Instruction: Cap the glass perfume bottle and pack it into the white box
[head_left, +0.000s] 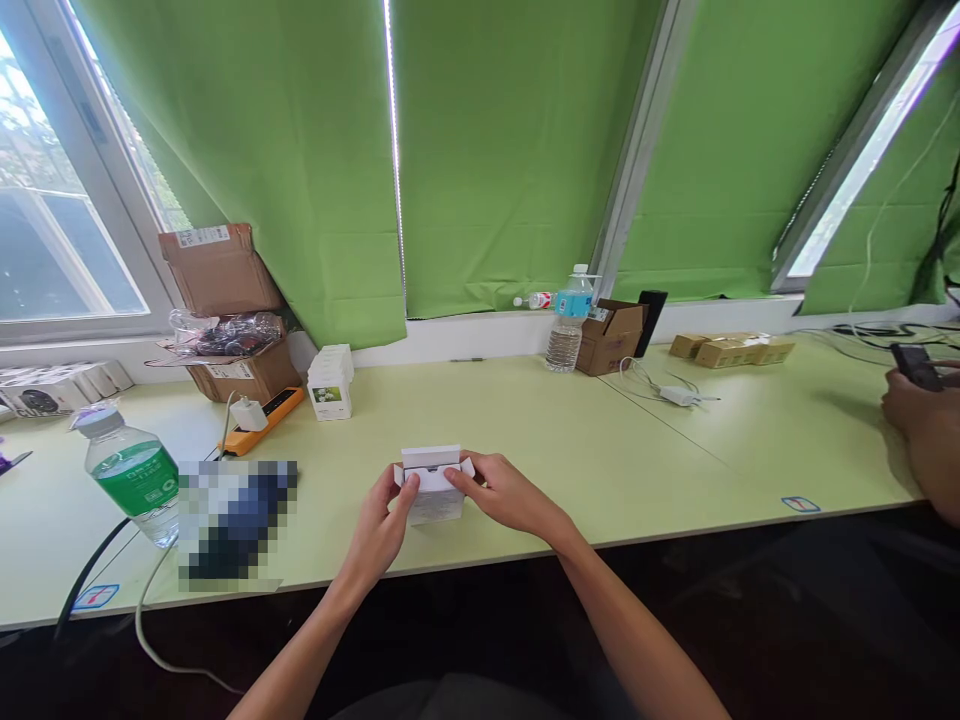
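Note:
A small white carton stands on the pale green table near its front edge, its top flap raised and its side flaps folded out. My left hand grips the carton's left side, thumb on the near top edge. On the opposite side, my right hand is closed on the carton, with its thumb resting at the top front edge. What lies inside the carton is hidden from me. Behind and to the left stands a row of similar white cartons, the front one bearing a green picture.
On the left are a green-labelled bottle, an orange power strip and an open cardboard box. A blue-labelled bottle, brown box and white charger stand farther back. Another person's hand holds a dark device at right.

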